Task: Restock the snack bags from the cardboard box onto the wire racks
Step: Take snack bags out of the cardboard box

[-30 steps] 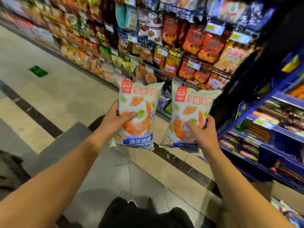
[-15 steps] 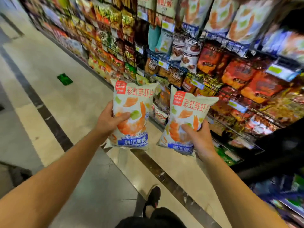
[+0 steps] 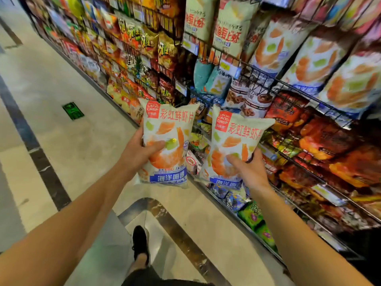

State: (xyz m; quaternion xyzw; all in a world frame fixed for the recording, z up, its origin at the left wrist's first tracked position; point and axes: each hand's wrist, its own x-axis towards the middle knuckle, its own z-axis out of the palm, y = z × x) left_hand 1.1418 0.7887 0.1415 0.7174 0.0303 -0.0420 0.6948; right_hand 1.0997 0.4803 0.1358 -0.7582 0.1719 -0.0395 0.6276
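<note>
- The step in hand looks like the carry: two snack bags are out of the box and on their way to the wire racks (image 3: 274, 83). The cardboard box itself is not in view.
- The left hand (image 3: 138, 153) grips the left shrimp-chip bag (image 3: 167, 141) by its side, thumb laid across the front and fingers hidden behind. The bag is upright, held over the floor (image 3: 68, 79) just short of the shelving.
- The right hand (image 3: 247, 170) grips the right shrimp-chip bag (image 3: 233, 141) low down, thumb on the printed face. This bag tilts slightly and sits in front of the lower shelves.
- Matching bags (image 3: 313, 60) with the same orange prawn print stand in a row on an upper rack, up and to the right, well above both hands.
- The next move likely calls for raising both bags to that row and sliding them in upright; whether a free slot exists there I cannot tell.
- In the way: the rack's raised wire front edge with its price tags (image 3: 226, 67), and neighbouring pretzel bags (image 3: 245, 98) on the tier below, which a careless lift could knock.
- A black shoe (image 3: 140, 242) is planted on the floor below, clear of the shelf base.
</note>
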